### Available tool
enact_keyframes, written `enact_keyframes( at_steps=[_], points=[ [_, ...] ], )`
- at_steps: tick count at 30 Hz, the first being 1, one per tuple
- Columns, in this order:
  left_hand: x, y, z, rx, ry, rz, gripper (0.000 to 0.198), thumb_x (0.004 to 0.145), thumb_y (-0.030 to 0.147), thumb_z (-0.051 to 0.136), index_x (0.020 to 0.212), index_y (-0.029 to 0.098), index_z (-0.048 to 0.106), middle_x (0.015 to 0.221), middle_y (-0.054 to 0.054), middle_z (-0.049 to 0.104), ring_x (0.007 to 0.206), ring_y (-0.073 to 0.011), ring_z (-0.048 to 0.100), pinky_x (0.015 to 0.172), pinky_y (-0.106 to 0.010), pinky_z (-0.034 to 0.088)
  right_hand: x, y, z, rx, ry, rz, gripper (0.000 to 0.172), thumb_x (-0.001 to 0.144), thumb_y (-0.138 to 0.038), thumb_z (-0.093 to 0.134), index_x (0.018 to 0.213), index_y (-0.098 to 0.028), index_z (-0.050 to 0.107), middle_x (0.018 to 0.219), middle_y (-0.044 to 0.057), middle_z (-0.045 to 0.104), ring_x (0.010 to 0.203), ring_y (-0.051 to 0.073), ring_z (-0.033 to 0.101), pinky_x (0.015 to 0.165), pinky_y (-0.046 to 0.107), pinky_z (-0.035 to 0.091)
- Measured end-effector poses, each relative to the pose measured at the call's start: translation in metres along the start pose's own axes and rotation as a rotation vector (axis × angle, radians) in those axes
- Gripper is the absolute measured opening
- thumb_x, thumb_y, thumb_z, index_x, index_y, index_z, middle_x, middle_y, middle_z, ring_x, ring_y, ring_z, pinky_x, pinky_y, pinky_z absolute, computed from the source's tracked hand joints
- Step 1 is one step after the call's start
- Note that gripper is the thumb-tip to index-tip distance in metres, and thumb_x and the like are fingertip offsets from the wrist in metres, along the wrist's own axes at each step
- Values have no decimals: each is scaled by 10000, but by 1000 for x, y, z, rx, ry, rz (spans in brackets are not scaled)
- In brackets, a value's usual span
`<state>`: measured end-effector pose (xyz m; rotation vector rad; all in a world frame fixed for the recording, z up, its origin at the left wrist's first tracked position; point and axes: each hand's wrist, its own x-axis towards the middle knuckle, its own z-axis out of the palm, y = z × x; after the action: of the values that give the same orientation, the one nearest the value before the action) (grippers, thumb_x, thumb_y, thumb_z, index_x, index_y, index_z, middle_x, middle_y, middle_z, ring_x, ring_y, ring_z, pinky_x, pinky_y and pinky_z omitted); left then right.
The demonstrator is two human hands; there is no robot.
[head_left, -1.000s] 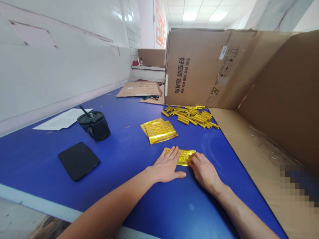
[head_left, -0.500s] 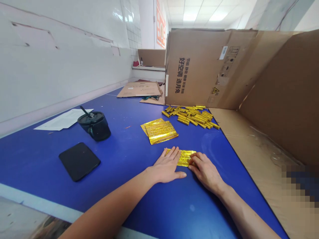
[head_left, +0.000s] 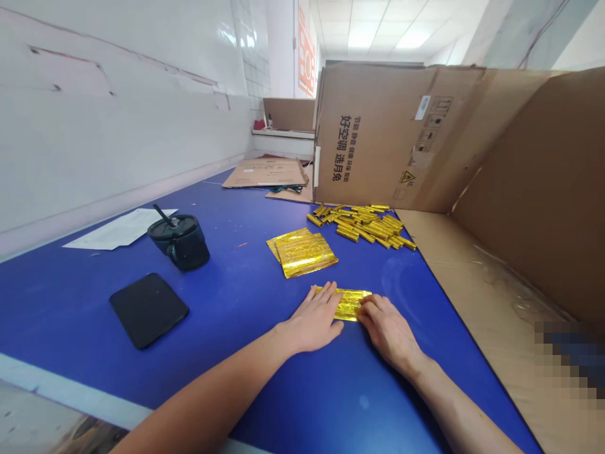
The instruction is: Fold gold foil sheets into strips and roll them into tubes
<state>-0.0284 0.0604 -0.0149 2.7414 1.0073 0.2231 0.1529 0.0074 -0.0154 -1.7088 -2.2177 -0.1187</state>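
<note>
A gold foil sheet [head_left: 350, 301] lies on the blue table [head_left: 246, 328] right in front of me. My left hand [head_left: 312, 320] rests flat on its left part, fingers stretched out. My right hand [head_left: 388, 329] presses its near right edge with bent fingers. Just beyond lies a small stack of flat gold foil sheets [head_left: 302, 251]. Farther back is a heap of several rolled gold foil sticks [head_left: 363, 224].
A black cup with a straw [head_left: 179, 239], a black phone [head_left: 148, 308] and white paper [head_left: 121, 228] lie on the left. Large brown cardboard walls [head_left: 378, 139] stand behind and to the right, with flat cardboard [head_left: 477, 277] along the right side.
My left thumb has drawn in under the hand, and my right fingers have crept a little along the sheet's near edge. The view has shifted slightly.
</note>
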Motion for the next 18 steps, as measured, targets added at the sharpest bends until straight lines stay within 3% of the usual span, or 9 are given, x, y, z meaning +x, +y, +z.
enact_keyframes(
  at_steps=[4,8,12,18],
  points=[
    [1,0,-6,73,176,-127,435,769,295,462,1168,159,356,1362,-119,224,1263,-244,143,1005,-405,150,-1,-9,-10,-24,-36,4,176,827,-232,408,714,-189,536,805,64,567,732,178,502,681,297,403],
    [3,-5,-11,110,316,-321,516,720,294,548,1178,152,359,1331,-132,267,1224,-277,231,978,-407,210,-8,-31,-23,73,-108,-90,224,842,-297,381,773,-191,565,755,57,575,723,173,513,684,295,404],
    [4,-8,-11,61,302,-346,460,734,306,531,1155,162,416,1285,-108,348,1182,-250,310,953,-378,264,-16,-54,-33,228,-197,-264,246,849,-313,368,935,-202,570,877,58,593,798,163,524,725,278,404],
    [7,-4,-7,-15,149,-201,310,782,311,464,1068,212,533,1226,-60,449,1160,-223,348,972,-383,230,-17,-66,-38,316,-291,-352,283,836,-344,391,1003,-195,565,961,65,593,877,174,515,767,287,394]
  ],
)
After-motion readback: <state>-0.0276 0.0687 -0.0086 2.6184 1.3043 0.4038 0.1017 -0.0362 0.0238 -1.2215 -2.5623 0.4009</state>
